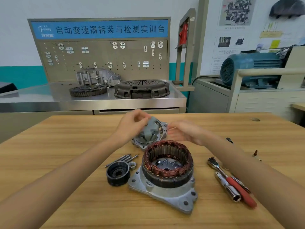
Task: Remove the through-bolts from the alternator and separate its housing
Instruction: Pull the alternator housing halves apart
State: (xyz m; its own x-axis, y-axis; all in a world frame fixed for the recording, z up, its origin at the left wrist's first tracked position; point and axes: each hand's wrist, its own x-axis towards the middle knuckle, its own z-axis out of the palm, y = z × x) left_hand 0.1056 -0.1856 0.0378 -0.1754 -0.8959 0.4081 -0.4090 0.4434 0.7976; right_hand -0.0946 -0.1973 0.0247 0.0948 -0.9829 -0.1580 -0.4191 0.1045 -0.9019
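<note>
On the wooden table [66,146], left hand [132,126] gripping the grey claw-pole rotor [149,129] in the far silver housing half [162,128], right hand [184,133] loose-fingered and blurred beside it; risk of tipping onto the copper-wound stator [167,161], 4 removed bolts [123,159] nearby.

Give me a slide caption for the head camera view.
Left hand grips rotor in front housing; stator half and removed through-bolts lie nearer.

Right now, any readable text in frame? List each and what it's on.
"自动变速器拆装与检测实训台": white characters on the blue header of the pegboard bench.
Logo left of that title: too blurred to read.
Wall posters: print too small to read.
Alternator parts and tools on the wooden table: no legible markings.
</note>
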